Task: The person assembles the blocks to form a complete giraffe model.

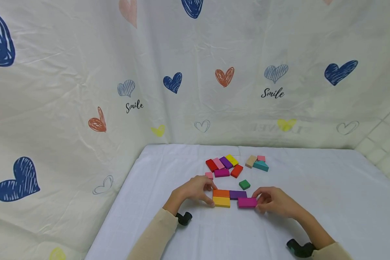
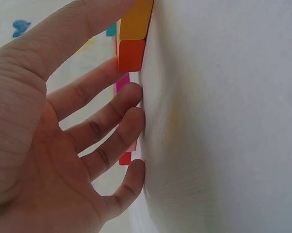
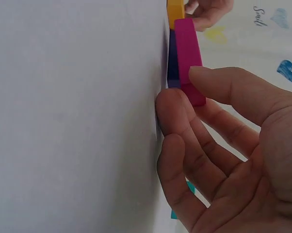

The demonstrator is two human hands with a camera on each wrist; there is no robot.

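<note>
An orange block lies against a yellow block, with a purple block to the right of the orange one. My left hand holds the orange and yellow pair at its left end, thumb by the yellow block and index finger by the orange; its other fingers rest near the cloth. A magenta block is pinched between thumb and fingers of my right hand. It appears slightly raised off the cloth, in front of the purple block and apart from the yellow one.
A green block lies just behind the purple one. Farther back is a loose cluster with a red block and another magenta block. To its right sit a teal triangle and a tan block. White cloth covers the table.
</note>
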